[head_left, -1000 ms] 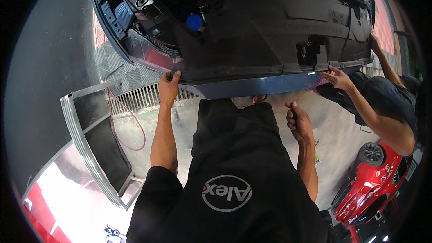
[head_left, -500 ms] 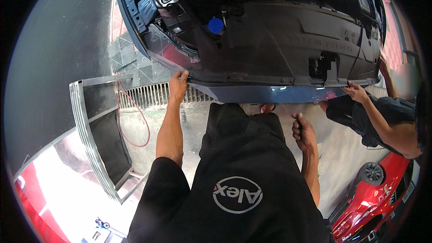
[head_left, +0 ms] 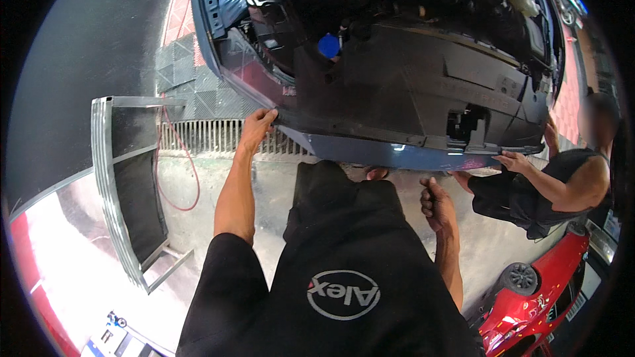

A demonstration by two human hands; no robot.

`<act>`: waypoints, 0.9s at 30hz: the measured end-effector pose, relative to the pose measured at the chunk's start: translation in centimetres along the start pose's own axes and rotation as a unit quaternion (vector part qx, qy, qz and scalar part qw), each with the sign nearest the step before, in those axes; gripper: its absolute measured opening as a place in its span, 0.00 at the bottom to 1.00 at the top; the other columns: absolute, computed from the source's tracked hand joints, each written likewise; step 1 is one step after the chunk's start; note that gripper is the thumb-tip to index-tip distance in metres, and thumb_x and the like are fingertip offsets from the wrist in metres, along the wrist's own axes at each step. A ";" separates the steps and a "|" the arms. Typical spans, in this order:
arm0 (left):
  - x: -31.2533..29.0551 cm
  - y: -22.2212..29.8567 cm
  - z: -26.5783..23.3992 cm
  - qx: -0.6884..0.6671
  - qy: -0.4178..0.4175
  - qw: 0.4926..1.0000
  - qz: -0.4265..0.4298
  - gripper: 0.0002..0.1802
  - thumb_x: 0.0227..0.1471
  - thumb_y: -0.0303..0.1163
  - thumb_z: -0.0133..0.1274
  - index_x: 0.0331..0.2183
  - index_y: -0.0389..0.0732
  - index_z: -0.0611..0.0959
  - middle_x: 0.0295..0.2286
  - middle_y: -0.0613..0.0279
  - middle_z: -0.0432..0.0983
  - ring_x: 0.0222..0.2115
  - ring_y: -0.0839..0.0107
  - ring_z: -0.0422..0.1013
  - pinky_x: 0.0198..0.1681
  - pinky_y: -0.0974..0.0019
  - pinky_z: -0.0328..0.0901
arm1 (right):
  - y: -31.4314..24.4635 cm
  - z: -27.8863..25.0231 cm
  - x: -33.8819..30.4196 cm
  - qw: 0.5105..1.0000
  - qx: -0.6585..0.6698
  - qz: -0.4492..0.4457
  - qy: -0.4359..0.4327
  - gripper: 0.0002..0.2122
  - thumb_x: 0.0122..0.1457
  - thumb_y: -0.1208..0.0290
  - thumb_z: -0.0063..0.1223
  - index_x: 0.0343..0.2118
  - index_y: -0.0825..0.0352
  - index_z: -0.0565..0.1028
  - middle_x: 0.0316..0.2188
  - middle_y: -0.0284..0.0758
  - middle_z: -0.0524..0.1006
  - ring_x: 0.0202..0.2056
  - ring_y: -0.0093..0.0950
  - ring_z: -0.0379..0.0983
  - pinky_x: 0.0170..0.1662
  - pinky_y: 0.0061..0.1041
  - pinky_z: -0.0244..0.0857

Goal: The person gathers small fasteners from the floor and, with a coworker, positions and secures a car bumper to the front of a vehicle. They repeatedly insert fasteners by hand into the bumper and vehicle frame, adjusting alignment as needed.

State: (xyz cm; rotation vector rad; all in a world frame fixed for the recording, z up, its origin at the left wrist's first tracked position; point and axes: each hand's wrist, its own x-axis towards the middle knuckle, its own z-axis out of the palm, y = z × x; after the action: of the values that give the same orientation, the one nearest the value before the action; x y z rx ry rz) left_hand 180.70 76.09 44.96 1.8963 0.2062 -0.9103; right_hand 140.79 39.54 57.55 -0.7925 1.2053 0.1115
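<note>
In front of me is a dark blue car with its engine bay exposed. Along its front edge runs the blue front bumper [head_left: 377, 152], below a black plastic radiator cover [head_left: 377, 92]. My left hand [head_left: 259, 125] is closed on the left corner of the bumper's upper edge, beside the headlight area [head_left: 248, 69]. Away from the car, my right hand [head_left: 437, 205] is raised over the floor with its fingers curled in; whether anything is inside it I cannot make out. At the bumper's right end, another person's hand [head_left: 512, 161] touches its edge.
That person [head_left: 562, 178] crouches at the right. A metal frame with dark panels [head_left: 135, 185] stands on the left, with a red hose [head_left: 196, 178] beside it. A floor drain grate [head_left: 211, 137] runs under the car's front. A red car [head_left: 529, 297] is at the lower right.
My view has shifted and tilted a little, so more of the engine bay and the other person shows. My left hand stays at the bumper corner; my right hand remains curled.
</note>
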 end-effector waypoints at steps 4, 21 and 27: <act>-0.2 -0.4 0.8 -0.013 0.018 1.000 0.015 0.25 0.59 0.52 0.68 0.34 0.39 0.81 0.27 0.68 0.74 0.25 0.77 0.69 0.26 0.69 0.63 | -1.1 2.1 0.2 1.000 -0.014 0.001 -0.015 0.20 0.75 0.53 0.54 0.52 0.68 0.76 0.25 0.23 0.68 0.21 0.14 0.60 0.21 0.16 0.50; -0.5 -0.7 3.1 0.099 0.112 0.984 0.101 0.30 0.58 0.53 0.66 0.32 0.30 0.82 0.28 0.53 0.76 0.32 0.64 0.68 0.42 0.60 0.66 | -1.7 2.8 1.8 1.000 -0.009 0.010 -0.007 0.19 0.75 0.53 0.53 0.51 0.69 0.77 0.25 0.24 0.69 0.21 0.14 0.59 0.21 0.16 0.50; 0.0 -4.0 4.8 0.157 0.261 0.928 0.216 0.29 0.59 0.53 0.68 0.41 0.32 0.85 0.44 0.46 0.77 0.42 0.58 0.73 0.46 0.56 0.69 | -1.0 2.3 2.4 1.000 -0.013 0.023 0.008 0.21 0.75 0.47 0.51 0.47 0.65 0.77 0.25 0.23 0.67 0.22 0.14 0.58 0.21 0.16 0.50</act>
State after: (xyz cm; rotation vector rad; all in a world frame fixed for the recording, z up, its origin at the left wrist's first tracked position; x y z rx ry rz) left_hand 176.31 74.12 40.98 2.3308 -0.0523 -0.1310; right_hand 144.03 39.43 56.21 -0.7899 1.2403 0.1583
